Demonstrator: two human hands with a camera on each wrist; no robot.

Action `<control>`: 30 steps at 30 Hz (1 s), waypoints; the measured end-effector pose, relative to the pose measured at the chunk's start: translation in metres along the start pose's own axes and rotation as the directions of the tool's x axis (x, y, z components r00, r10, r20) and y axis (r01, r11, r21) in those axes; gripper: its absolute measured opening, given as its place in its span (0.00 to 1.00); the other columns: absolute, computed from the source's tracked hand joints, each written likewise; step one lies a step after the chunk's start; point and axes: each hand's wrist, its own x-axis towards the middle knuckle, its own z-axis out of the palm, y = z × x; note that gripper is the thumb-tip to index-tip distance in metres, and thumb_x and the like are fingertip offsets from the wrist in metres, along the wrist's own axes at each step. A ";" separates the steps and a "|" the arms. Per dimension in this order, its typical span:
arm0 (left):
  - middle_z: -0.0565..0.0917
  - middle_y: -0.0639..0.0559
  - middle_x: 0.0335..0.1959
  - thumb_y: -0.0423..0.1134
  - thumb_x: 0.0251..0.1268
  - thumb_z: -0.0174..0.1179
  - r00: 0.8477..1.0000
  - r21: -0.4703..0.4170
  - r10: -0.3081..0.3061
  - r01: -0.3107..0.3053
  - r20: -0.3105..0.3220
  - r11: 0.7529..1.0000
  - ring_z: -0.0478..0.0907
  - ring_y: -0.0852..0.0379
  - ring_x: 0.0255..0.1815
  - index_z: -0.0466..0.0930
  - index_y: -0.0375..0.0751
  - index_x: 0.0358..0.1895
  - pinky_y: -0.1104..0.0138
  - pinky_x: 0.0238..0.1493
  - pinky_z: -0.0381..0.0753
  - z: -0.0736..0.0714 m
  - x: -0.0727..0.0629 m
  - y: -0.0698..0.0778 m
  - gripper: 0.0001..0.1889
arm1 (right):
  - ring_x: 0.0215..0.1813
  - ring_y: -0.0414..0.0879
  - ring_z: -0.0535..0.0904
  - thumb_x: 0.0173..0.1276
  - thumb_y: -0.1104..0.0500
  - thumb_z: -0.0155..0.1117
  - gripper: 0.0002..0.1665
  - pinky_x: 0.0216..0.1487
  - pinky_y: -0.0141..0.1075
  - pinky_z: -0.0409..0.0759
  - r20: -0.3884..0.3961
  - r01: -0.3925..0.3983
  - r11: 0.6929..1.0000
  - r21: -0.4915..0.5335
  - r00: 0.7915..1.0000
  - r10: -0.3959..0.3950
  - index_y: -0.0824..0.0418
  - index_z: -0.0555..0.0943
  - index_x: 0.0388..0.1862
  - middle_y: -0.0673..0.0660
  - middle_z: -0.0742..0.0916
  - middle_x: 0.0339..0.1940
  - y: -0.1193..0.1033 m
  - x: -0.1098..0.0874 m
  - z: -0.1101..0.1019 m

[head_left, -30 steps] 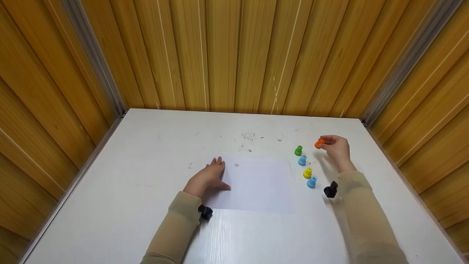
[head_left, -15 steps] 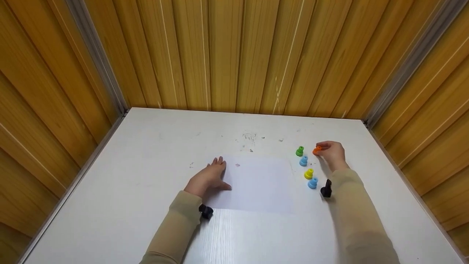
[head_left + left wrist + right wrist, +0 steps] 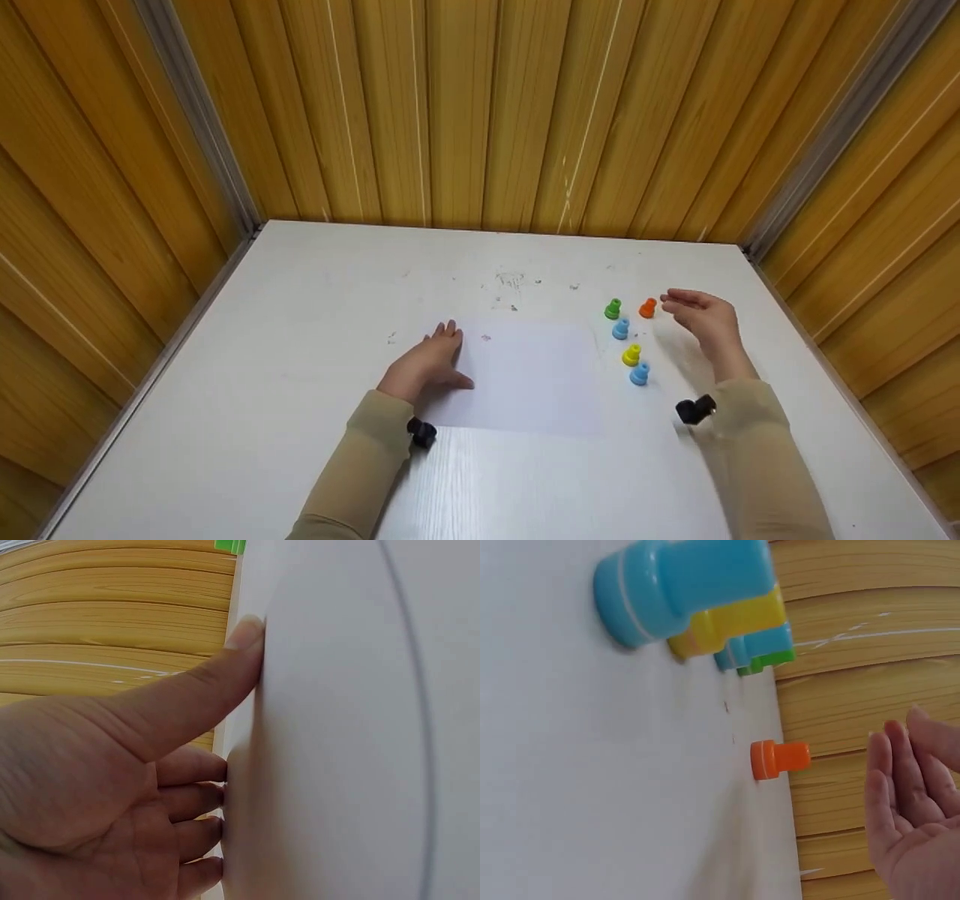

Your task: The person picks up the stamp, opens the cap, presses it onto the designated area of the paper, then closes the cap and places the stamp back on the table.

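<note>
My left hand (image 3: pixel 424 365) rests on the left edge of a white sheet of paper (image 3: pixel 532 382), thumb spread from the fingers. In the left wrist view, the fingertips (image 3: pixel 201 802) press against the white surface. My right hand (image 3: pixel 705 319) hovers just right of an orange peg-shaped plastic piece (image 3: pixel 648 308), holding nothing, its fingers nearly straight and close together. The orange piece stands upright on its wide base. Left of it, a green piece (image 3: pixel 613 308), a blue piece (image 3: pixel 621 328), a yellow piece (image 3: pixel 631 355) and another blue piece (image 3: pixel 639 373) stand in a slanting row.
The white table (image 3: pixel 300 300) carries dark scuff marks behind the paper. Wood-patterned panels (image 3: pixel 480 112) rise along its back and both sides. A small black device (image 3: pixel 696 409) sits at my right wrist, and another (image 3: pixel 421 433) at my left.
The orange piece has been set upright on the table and let go. My right hand has drawn back to the right, away from it. The left hand has not moved.
</note>
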 end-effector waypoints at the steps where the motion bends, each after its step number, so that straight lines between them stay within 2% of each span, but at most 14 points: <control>1: 0.43 0.42 0.86 0.47 0.58 0.77 1.000 -0.001 0.002 -0.002 0.002 1.000 0.38 0.44 0.88 0.51 0.37 0.82 0.49 0.87 0.43 0.000 0.000 0.000 0.54 | 0.54 0.31 0.81 0.71 0.47 0.70 0.38 0.75 0.38 0.74 0.047 -0.023 1.000 0.018 0.999 0.022 0.57 0.72 0.75 0.39 0.87 0.51 0.002 -0.007 -0.002; 4: 0.43 0.43 0.86 0.47 0.58 0.77 1.000 -0.005 -0.002 0.002 -0.001 1.000 0.38 0.44 0.88 0.52 0.38 0.83 0.48 0.87 0.44 0.000 -0.001 -0.001 0.54 | 0.53 0.30 0.83 0.69 0.45 0.72 0.40 0.70 0.33 0.79 0.201 -0.057 0.998 0.009 0.978 0.054 0.61 0.73 0.74 0.37 0.88 0.49 0.013 -0.025 -0.004; 8: 0.44 0.43 0.86 0.47 0.58 0.77 1.000 -0.010 -0.006 0.006 -0.004 1.000 0.39 0.43 0.88 0.52 0.38 0.83 0.48 0.87 0.44 0.000 -0.001 -0.001 0.54 | 0.55 0.34 0.85 0.68 0.49 0.73 0.36 0.59 0.26 0.84 0.307 -0.029 0.995 -0.092 0.950 0.056 0.63 0.77 0.71 0.49 0.89 0.58 0.029 -0.041 0.001; 11: 0.44 0.42 0.86 0.47 0.58 0.77 1.000 -0.011 -0.001 0.001 -0.002 1.000 0.39 0.43 0.88 0.52 0.37 0.82 0.48 0.87 0.44 0.000 -0.001 -0.002 0.54 | 0.61 0.40 0.84 0.68 0.52 0.74 0.33 0.57 0.26 0.85 0.315 0.005 0.987 -0.162 0.948 0.047 0.61 0.79 0.69 0.57 0.86 0.66 0.037 -0.047 0.006; 14: 0.44 0.41 0.86 0.47 0.58 0.77 1.000 -0.010 0.013 -0.013 -0.001 1.000 0.39 0.43 0.88 0.52 0.36 0.82 0.48 0.87 0.44 -0.001 -0.001 -0.002 0.55 | 0.65 0.46 0.82 0.68 0.54 0.74 0.30 0.58 0.27 0.85 0.315 0.024 0.978 -0.209 0.948 0.044 0.60 0.80 0.68 0.60 0.84 0.68 0.040 -0.049 0.010; 16: 0.44 0.41 0.86 0.47 0.58 0.77 1.000 -0.010 0.018 -0.018 -0.001 1.000 0.39 0.43 0.88 0.52 0.36 0.82 0.48 0.87 0.44 -0.001 0.000 -0.003 0.55 | 0.63 0.47 0.82 0.68 0.55 0.74 0.29 0.57 0.27 0.85 0.323 0.041 0.973 -0.229 0.946 0.036 0.60 0.81 0.66 0.60 0.84 0.68 0.040 -0.048 0.011; 19: 0.44 0.40 0.86 0.48 0.58 0.77 1.000 -0.002 0.028 -0.028 0.008 1.000 0.39 0.43 0.88 0.52 0.35 0.82 0.48 0.87 0.44 -0.002 0.000 -0.003 0.55 | 0.55 0.42 0.82 0.65 0.57 0.76 0.28 0.52 0.26 0.85 0.328 0.068 0.958 -0.280 0.944 0.029 0.59 0.84 0.64 0.59 0.87 0.63 0.040 -0.046 0.013; 23: 0.45 0.40 0.86 0.48 0.58 0.77 0.999 0.011 0.033 -0.033 0.017 0.999 0.39 0.43 0.88 0.52 0.35 0.82 0.49 0.87 0.44 -0.004 0.000 -0.002 0.55 | 0.50 0.44 0.80 0.63 0.56 0.78 0.26 0.47 0.28 0.81 0.326 0.087 0.935 -0.343 0.945 0.031 0.58 0.86 0.60 0.57 0.89 0.58 0.041 -0.045 0.017; 26: 0.45 0.40 0.86 0.48 0.58 0.77 0.999 0.011 0.029 -0.029 0.016 1.000 0.39 0.43 0.88 0.52 0.35 0.82 0.48 0.87 0.45 -0.003 0.000 -0.002 0.55 | 0.56 0.49 0.79 0.63 0.53 0.78 0.25 0.56 0.33 0.81 0.312 0.084 0.927 -0.366 0.949 0.038 0.57 0.87 0.59 0.57 0.89 0.59 0.041 -0.047 0.018; 30: 0.44 0.41 0.86 0.48 0.57 0.77 1.000 0.008 0.015 -0.015 0.015 1.000 0.39 0.43 0.88 0.52 0.36 0.82 0.48 0.87 0.44 -0.003 0.000 -0.001 0.55 | 0.65 0.55 0.76 0.63 0.51 0.78 0.25 0.69 0.45 0.78 0.302 0.080 0.928 -0.364 0.952 0.037 0.57 0.87 0.58 0.59 0.88 0.62 0.041 -0.048 0.020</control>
